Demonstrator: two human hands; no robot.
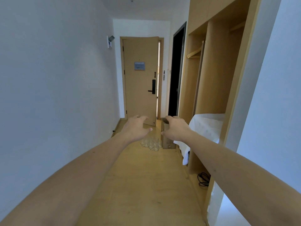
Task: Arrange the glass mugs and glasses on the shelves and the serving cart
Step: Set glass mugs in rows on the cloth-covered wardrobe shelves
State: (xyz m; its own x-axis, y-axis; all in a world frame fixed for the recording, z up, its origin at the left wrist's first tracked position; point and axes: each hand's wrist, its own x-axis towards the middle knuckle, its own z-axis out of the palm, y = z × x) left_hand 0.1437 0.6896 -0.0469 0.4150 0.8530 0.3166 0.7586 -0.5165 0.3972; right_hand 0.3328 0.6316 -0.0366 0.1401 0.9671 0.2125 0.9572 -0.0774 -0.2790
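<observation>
Both arms stretched forward down a narrow hallway, palms down. Left hand [136, 127] with fingers spread and loosely curved, thumb out toward the right, holding nothing. Right hand [176, 128] just beside it, a small gap between the two, fingers likewise loosely arched and gripping nothing.

Beyond and below the hands, a cluster of clear glasses [150, 143] standing on the wooden floor [146, 185], partly hidden behind the left hand's thumb side; mugs or plain glasses, cannot tell at this size. Just right of the cluster and behind the right hand, an upright cardboard box [167, 141], touching or nearly touching the glasses.

Right of the right hand, a white cloth [205, 126] draped over a low shelf of an open wooden wardrobe [218, 70]. Below the right forearm, a coiled black cable [203, 179] on the wardrobe's bottom ledge. Far ahead of both hands, a tan door [140, 82] with a black handle, slightly ajar. Left of the left arm, a bare white wall [57, 79].
</observation>
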